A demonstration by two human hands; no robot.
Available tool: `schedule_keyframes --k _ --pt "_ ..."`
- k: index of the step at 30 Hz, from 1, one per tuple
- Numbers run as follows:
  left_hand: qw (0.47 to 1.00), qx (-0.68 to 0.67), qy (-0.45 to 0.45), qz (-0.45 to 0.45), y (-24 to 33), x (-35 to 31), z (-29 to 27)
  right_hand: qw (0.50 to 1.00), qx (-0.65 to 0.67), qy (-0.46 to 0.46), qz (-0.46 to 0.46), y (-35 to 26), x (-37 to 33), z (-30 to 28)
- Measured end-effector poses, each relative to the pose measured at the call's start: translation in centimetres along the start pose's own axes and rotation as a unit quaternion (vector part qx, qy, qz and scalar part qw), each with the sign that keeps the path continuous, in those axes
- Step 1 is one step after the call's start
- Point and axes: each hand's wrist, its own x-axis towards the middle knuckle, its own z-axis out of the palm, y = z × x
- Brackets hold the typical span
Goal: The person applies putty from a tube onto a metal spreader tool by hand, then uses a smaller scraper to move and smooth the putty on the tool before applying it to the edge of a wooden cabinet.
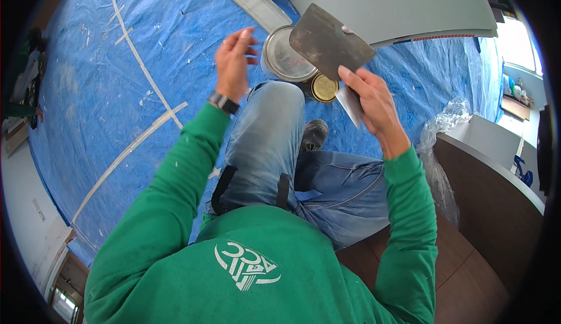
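Head view: a blue sheet (169,66) sweeps round from 8 o'clock past 12 to about 2, crossed by strips of pale tape (142,71). A big grey panel (385,2) lies at 1 o'clock. At 3 o'clock you have a brown board (491,183) standing on edge, with crumpled clear film (442,154) against its near end.

The dark, smudged metal plate (328,40) is at 1 o'clock, raised and tilted; from this angle it covers part of a large round can (285,58) at 12.

Your hands are apart. Your right hand (374,102), at 2 o'clock, is clamped on the plate's lower corner, thumb on the face. Your left hand (234,64), at 11, is empty, fingers loosely curled, near the large can.

A small gold-lidded can (324,89) sits just beside the large one. Under your right hand shows a pale flat blade (349,106), probably in the same grip, though your fingers hide its base. You wear a wristwatch (224,102) on your left wrist.
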Motion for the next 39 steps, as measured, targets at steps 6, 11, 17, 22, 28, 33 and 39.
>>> schedule_keyframes --k 6,11,17,22,28,33,39 --pt "0.631 0.765 -0.074 0.107 -10.4 6.9 -11.8 0.988 0.074 -0.061 0.121 6.4 7.1 1.5" --pt "0.414 0.867 -0.223 0.165 -11.9 7.9 -12.7 0.986 0.009 -0.063 0.152 9.1 8.0 3.1" --pt "0.455 0.828 -0.256 0.203 -9.2 8.0 -14.9 0.96 -0.225 -0.096 0.137 5.7 5.8 1.1" --pt "0.794 0.558 -0.078 0.228 -3.0 3.8 -13.6 0.981 -0.175 -0.06 -0.06 -2.5 0.7 0.2" --pt "0.835 0.44 -0.115 0.31 9.9 -6.7 -3.7 0.964 -0.176 -0.145 -0.14 -5.9 -1.2 5.3" --pt "0.741 0.524 -0.06 0.415 11.8 -11.7 -1.9 0.918 -0.318 -0.125 -0.2 -8.5 -3.0 9.2" --pt "0.675 0.576 -0.032 0.46 12.4 -15.0 -2.4 0.904 -0.33 -0.157 -0.223 -9.1 -3.6 9.8"
